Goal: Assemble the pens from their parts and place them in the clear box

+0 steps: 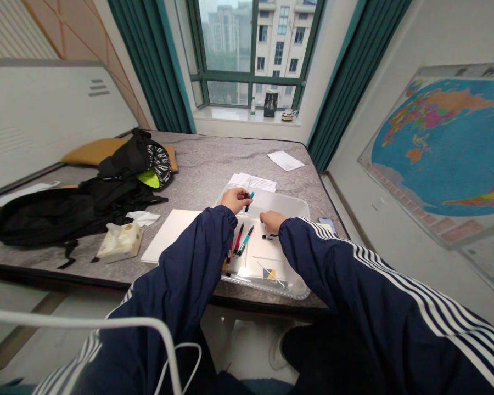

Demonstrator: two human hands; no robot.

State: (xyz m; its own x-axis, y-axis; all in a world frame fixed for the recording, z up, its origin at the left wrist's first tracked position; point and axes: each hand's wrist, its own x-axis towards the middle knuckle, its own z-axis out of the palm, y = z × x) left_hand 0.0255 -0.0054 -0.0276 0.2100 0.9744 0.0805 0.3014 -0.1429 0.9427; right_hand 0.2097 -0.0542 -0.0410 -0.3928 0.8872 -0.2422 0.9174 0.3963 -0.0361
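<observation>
In the head view, a clear plastic bin [298, 207] stands on the grey marbled table. My left hand [234, 199] is over its far left part, fingers pinched on a black and teal pen [251, 198]. My right hand [273, 221] is over the middle of the bin, its fingers curled in; what they hold, if anything, is hidden. Just below it lies a small black piece [267, 237]. Closer to me in the bin lie a red pen [238, 239], a teal and black pen [246, 241] and a thin white stick [270, 274].
Left of the bin lies a large white board or pad [170, 233]. Further left are a tissue pack [121, 241] and a black backpack [61, 211]. Papers [286, 160] lie toward the window. A phone-like blue object [328, 225] is by the right edge. A white tube [86, 320] crosses the lower left.
</observation>
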